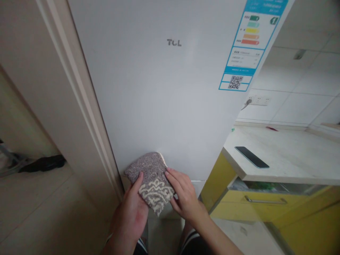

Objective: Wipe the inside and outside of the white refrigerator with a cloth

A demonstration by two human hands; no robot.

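Both hands hold a folded grey cloth (151,170) with a cream raised pattern on its lower part. My left hand (134,209) grips it from the left, thumb on top and the other fingers hidden beneath. On the right edge, my right hand (187,196) pinches the cloth, its fingers lying along the side. Just behind the cloth rises the white front of a TCL refrigerator (159,102). I cannot tell whether the cloth touches that door.
A blue-and-white energy label (247,46) is on the refrigerator door. To the right, a phone (251,157) lies on a pale countertop (292,152) above a yellow drawer (255,205) with a metal handle. A wall socket (259,100) holds a plug. A door frame (77,99) stands left.
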